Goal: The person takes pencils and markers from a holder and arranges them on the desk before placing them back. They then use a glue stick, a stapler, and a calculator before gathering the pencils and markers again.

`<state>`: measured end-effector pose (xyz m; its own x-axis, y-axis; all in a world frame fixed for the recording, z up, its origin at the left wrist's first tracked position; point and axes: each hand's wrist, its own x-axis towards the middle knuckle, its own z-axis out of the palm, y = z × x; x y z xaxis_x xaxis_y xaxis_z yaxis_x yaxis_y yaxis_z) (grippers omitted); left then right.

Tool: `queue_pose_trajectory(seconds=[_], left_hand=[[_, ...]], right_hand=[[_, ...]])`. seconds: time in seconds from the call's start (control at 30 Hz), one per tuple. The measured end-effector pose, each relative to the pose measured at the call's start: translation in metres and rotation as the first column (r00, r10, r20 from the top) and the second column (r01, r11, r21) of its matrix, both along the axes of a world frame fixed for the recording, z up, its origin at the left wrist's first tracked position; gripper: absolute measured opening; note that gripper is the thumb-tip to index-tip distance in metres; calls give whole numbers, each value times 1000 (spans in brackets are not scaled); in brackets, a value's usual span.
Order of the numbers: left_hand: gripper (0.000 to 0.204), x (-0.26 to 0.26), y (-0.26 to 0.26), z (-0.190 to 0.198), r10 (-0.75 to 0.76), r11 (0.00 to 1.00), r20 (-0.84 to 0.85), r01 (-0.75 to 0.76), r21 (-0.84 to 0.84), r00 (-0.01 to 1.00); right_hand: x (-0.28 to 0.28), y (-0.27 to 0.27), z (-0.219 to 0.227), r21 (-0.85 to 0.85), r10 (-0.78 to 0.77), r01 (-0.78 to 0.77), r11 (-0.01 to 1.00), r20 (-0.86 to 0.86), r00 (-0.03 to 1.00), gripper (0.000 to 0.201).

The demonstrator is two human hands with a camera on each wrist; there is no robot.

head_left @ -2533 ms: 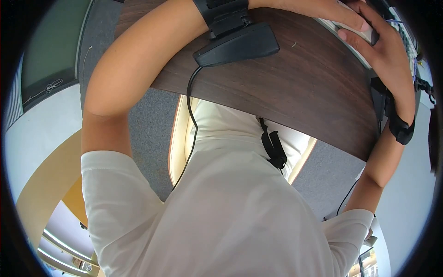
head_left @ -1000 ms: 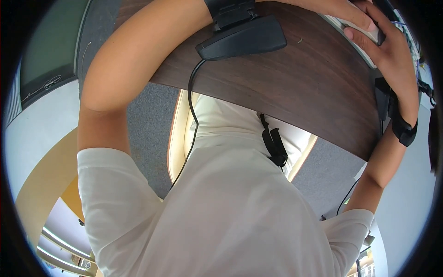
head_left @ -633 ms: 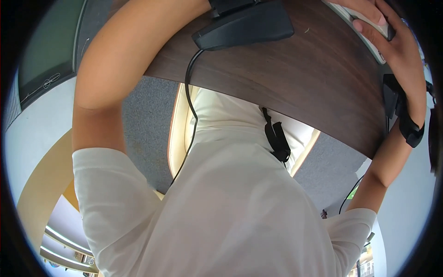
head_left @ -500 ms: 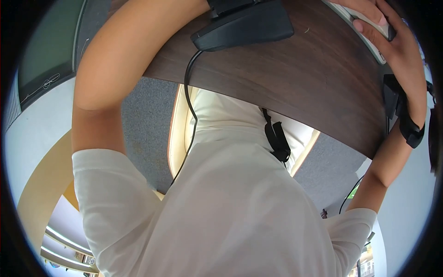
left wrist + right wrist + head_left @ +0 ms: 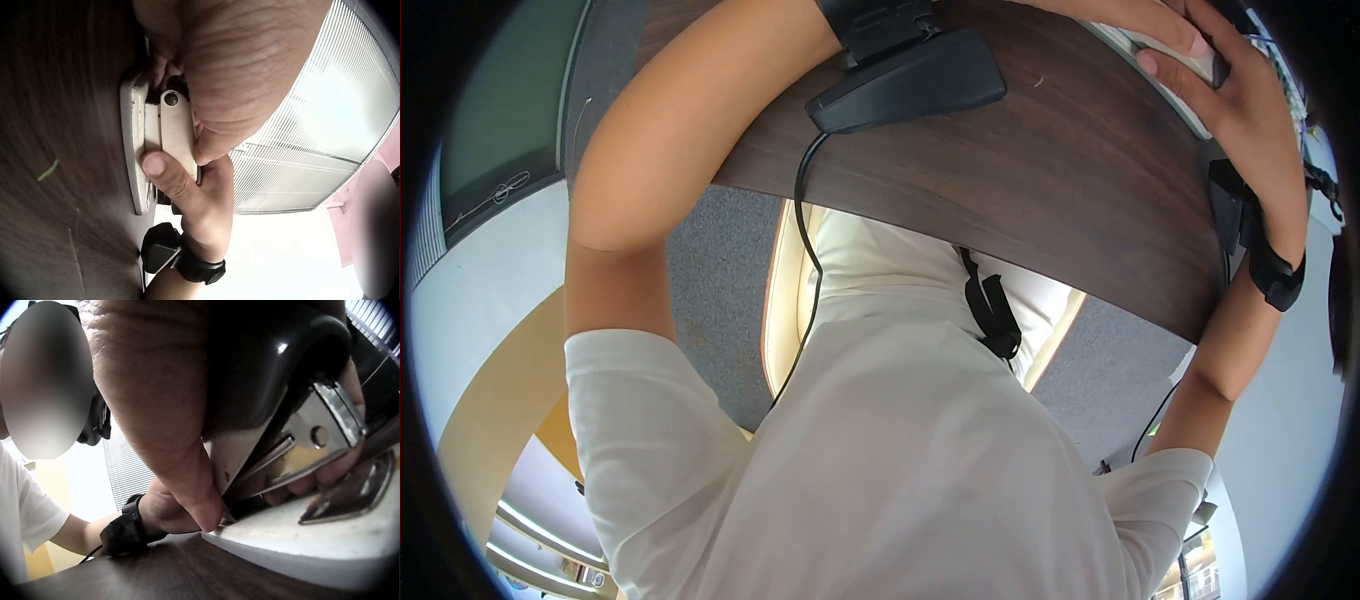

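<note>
A large desk stapler with a pale arm and a pale base stands at the far right of the table. Its black cap, metal nose and staple plate fill much of the right wrist view, the nose raised over the base. My right hand grips the stapler, thumb on one side and fingertips around the far side beneath the nose. From the other end my left hand reaches across and holds the stapler's arm, its palm close over it in the left wrist view. The hands hide part of the stapler.
The dark wooden table runs to a front edge just before the lap. A green scrap lies on it. A thin black cable hangs from the left wrist camera. Cables and clutter crowd the far right.
The whole head view has shifted a little and swung back, hands and table together. Both hands stay on the stapler.
</note>
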<state>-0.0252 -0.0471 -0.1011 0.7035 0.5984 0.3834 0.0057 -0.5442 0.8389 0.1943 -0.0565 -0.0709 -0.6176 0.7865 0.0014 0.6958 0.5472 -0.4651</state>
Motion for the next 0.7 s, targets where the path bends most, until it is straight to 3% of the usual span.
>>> queue_pose_trajectory(seconds=[0.1, 0.17, 0.27, 0.33, 0.37, 0.43, 0.6, 0.7], left_hand=[[38, 0, -2, 1, -27, 999, -4, 27, -37, 1000], [38, 0, -2, 1, 46, 996, -33, -44, 74, 998], [39, 1, -5, 6, 25, 999, -32, -26, -44, 999], [39, -1, -2, 4, -12, 1000, 8, 12, -13, 1000], [39, -2, -1, 3, -48, 999, 49, 47, 16, 998], [40, -1, -1, 1, -49, 999, 44, 48, 11, 998], [41, 0, -1, 0, -46, 999, -10, 46, -23, 999], [43, 0, 0, 1, -71, 997, 47, 73, -34, 996]], right_hand=[[-36, -38, 30, 119, 40, -43, 992, 26, 999, 32], [-41, -43, 37, 177, 76, -77, 981, 12, 997, 33], [-41, -39, 41, 120, 17, -25, 992, 64, 998, 34], [-40, -32, 41, -69, -98, 101, 993, 43, 994, 35], [-40, -35, 40, -66, -100, 103, 993, 42, 994, 35], [-40, -45, 35, 216, 45, -50, 975, 28, 999, 36], [-38, -43, 35, 190, 32, -36, 981, 27, 999, 37], [-40, -43, 36, 198, 15, -27, 980, 64, 998, 37]])
